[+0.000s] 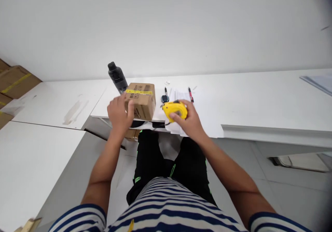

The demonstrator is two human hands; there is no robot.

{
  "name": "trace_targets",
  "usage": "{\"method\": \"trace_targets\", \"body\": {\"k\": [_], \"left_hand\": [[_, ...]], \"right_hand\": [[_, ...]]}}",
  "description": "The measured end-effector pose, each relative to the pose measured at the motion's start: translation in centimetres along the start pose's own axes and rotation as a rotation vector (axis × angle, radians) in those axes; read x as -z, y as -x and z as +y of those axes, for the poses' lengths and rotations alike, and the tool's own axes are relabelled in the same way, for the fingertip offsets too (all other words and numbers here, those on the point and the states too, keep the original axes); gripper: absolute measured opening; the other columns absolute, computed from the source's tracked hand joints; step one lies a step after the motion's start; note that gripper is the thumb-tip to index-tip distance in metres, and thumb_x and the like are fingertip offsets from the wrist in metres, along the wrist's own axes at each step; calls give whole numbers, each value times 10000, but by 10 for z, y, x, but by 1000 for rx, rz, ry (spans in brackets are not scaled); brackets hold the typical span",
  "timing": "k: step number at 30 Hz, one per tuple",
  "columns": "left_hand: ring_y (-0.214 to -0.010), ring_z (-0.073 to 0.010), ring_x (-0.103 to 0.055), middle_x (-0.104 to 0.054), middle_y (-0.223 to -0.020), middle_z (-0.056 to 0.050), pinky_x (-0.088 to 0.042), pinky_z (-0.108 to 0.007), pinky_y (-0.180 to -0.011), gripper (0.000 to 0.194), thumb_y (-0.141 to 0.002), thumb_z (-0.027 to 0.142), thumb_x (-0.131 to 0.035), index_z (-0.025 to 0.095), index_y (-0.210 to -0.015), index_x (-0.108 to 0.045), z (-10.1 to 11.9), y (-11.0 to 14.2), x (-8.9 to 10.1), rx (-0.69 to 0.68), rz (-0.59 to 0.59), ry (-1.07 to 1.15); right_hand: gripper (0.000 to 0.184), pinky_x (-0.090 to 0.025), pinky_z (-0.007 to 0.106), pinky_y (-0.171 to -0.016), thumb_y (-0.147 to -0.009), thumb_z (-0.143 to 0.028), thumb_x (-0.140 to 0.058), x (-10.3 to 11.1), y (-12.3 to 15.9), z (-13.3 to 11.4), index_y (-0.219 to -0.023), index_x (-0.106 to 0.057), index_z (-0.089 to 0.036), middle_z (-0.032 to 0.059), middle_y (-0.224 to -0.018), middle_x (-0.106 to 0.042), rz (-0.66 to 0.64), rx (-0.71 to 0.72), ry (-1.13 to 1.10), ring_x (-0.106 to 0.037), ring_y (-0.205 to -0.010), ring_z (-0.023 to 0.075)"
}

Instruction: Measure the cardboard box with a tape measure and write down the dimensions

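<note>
A yellow tape measure [175, 111] is gripped in my right hand [190, 121], held above the papers at the desk's front edge. Its blade looks drawn in, with only the end hook showing at the left. My left hand [119, 114] has its fingers apart at the left side of a small cardboard box [141, 104]; whether it touches the box I cannot tell. Yellow tape runs across the top of that box, which sits on the white desk [249, 100].
Behind the box a dark bottle [118, 77] stands tilted in view. A watch [164, 99], a black pen [166, 90], a red-and-black pen [191, 94] and white papers [207, 118] lie right of it. More cardboard boxes [17, 81] are stacked far left. Papers [317, 82] lie far right.
</note>
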State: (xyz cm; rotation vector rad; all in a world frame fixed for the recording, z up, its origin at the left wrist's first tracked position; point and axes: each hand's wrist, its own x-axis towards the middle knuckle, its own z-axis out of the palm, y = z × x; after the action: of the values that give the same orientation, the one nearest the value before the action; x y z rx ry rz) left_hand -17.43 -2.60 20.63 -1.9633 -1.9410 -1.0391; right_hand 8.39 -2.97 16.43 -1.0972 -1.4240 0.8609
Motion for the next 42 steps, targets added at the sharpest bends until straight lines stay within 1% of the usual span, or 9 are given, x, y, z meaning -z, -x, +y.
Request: {"method": "trace_targets", "body": {"k": [2,5,8,11,16,22,31,36,42], "left_hand": [[-1190,-284,-572,-625,-1248,-166,-450,-438,-1002,665,-945,667,-354,186,-1372,-525,22,38,-9,-18,-45,397],[-1148,-253,-617,-617,-1284,-152,-518,-360,-914,726,-853,736,-500,204,-1347,-516,59,86,-29,74,-427,953],[-937,-204,-674,-691,-1091,-111,-541,-313,-802,580,-828,675,-605,180,-1128,-595,85,104,-47,275,-635,1124],[-860,-172,-661,-695,-1009,-80,-534,-295,-756,454,-818,578,-677,179,-1015,-591,92,94,-63,250,-623,1076],[-867,-166,-652,-691,-1025,-69,-517,-292,-750,441,-780,511,-734,192,-1057,-609,103,49,-98,-17,-836,976],[-688,-125,-568,-615,-775,12,-433,-260,-616,414,-794,580,-675,202,-896,-542,151,-17,-166,-149,-1052,859],[-637,-104,-528,-548,-705,23,-391,-251,-577,387,-796,518,-693,188,-762,-492,153,-40,-247,-118,-1201,1110],[-632,-102,-536,-563,-699,22,-417,-254,-589,381,-794,515,-707,186,-777,-516,150,-38,-255,-102,-1242,1176],[-621,-102,-540,-576,-689,23,-410,-245,-570,374,-781,512,-721,189,-777,-533,154,-39,-252,-101,-1268,1124]], "right_hand": [[645,-568,384,-745,-747,-634,-729,-3,37,13,-1213,-486,-259,66,-1076,-641,-14,-89,-119,-644,-866,218],[684,-578,383,-768,-794,-694,-653,-12,80,30,-1268,-423,-258,88,-1114,-627,-32,-95,-201,-651,-902,216],[724,-565,419,-861,-866,-761,-471,-3,93,41,-1364,-385,-242,140,-1234,-606,-157,0,-137,-654,-1029,250],[772,-556,438,-845,-880,-826,-223,36,61,50,-1275,-558,-255,108,-1093,-680,-350,48,91,-680,-952,265],[538,-498,472,-803,-1003,-595,-286,102,-68,85,-1245,-595,-226,92,-902,-692,-27,-101,646,-642,-823,264],[615,-471,474,-851,-938,-424,-551,88,-183,141,-1476,-405,-163,103,-875,-682,-241,-208,835,-625,-877,285],[275,-511,339,-704,-875,-385,-587,125,-197,169,-1067,-669,-207,40,-787,-701,-139,-173,230,-641,-718,176],[432,-468,295,-622,-859,-623,-612,123,-187,177,-696,-590,-223,-18,-605,-522,32,-91,227,-560,-628,135],[495,-458,282,-585,-969,-635,-409,119,-191,183,-742,-581,-230,-20,-594,-489,26,-122,263,-521,-585,122]]}}
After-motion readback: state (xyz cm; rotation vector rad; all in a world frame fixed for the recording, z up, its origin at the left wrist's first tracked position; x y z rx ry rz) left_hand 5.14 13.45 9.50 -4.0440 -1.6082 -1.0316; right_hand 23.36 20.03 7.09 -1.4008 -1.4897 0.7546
